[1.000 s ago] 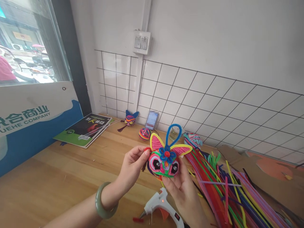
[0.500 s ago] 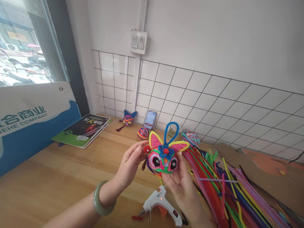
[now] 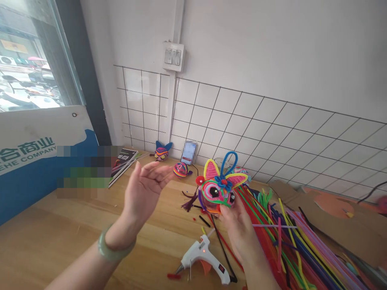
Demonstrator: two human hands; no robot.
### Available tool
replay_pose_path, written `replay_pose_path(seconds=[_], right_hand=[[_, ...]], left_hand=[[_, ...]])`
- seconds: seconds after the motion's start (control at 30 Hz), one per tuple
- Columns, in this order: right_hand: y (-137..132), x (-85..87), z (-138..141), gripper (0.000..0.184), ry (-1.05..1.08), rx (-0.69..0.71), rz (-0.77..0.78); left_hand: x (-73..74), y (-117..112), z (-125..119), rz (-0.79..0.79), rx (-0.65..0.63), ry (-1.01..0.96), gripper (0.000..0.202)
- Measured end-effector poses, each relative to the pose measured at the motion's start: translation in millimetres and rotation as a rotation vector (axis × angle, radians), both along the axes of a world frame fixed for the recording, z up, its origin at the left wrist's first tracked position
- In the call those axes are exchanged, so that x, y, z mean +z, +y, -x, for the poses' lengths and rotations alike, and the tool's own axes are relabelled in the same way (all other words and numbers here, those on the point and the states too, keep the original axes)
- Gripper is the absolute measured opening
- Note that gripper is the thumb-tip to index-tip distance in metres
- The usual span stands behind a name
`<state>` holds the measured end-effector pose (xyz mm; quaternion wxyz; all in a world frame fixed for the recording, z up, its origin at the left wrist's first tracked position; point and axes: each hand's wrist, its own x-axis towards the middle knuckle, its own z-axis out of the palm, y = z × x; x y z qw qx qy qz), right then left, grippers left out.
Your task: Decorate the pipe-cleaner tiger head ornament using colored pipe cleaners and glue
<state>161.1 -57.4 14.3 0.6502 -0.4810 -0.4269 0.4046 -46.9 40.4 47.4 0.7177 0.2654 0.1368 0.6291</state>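
- My left hand, empty and loosely open, left of the glue gun.
- Eared ornament, held up beyond the gun, seemingly being checked.
- My right hand grips it; next calls for steadiness.

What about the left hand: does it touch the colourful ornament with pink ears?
No, the left hand is open with a visible gap to the ornament, which is held by the right hand.

Room between left hand and glue gun, pipe cleaners crowding right, wall behind
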Motion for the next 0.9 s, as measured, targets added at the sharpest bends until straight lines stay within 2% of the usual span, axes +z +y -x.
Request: replay_pose_path(seconds=[0.1, 0.17, 0.3, 0.37, 0.47, 0.53, 0.6, 0.67, 0.73, 0.8, 0.9], right_hand=[[4.6, -4.6, -13.9, 0.053, 0.057, -0.076, 0.013], [6.0, -2.6, -21.0, 0.051, 0.104, -0.100, -0.008], [5.3, 8.0, -33.0, 0.045, 0.149, -0.136, -0.047], [4.4, 11.6, -38.9, 0.044, 0.161, -0.151, -0.069], [3.6, 11.5, -44.1, 0.045, 0.153, -0.181, -0.085], [3.6, 9.0, -42.1, 0.048, 0.104, -0.192, -0.066], [3.4, 6.3, -34.8, 0.055, 0.028, -0.190, -0.046], [2.3, 4.7, -23.2, 0.062, -0.048, -0.167, -0.052], [-0.2, 4.0, -9.9, 0.068, -0.107, -0.115, -0.065], [-3.6, 3.6, 2.4, 0.076, -0.142, -0.047, -0.036], [-9.1, 2.2, 16.5, 0.088, -0.181, 0.006, 0.030]], left_hand=[[10.3, 16.6, 23.8, -0.023, 0.081, -0.040, 0.038], [11.9, 28.7, 39.6, -0.037, 0.178, 0.017, 0.036], [4.1, 53.7, 71.3, -0.029, 0.397, 0.096, 0.029], [-0.7, 64.7, 85.2, 0.053, 0.517, 0.092, 0.025], [-3.7, 74.9, 94.5, 0.146, 0.641, 0.060, 0.010], [-2.8, 76.0, 88.6, 0.168, 0.656, 0.056, 0.016], [-2.0, 72.1, 73.2, 0.157, 0.591, 0.115, 0.026], [-3.2, 63.6, 52.4, 0.092, 0.471, 0.213, 0.032], [-7.0, 51.9, 31.9, -0.012, 0.278, 0.303, 0.039], [-12.2, 39.0, 15.9, -0.132, 0.096, 0.389, 0.058], [-19.3, 22.1, 2.8, -0.237, -0.157, 0.464, 0.076]])
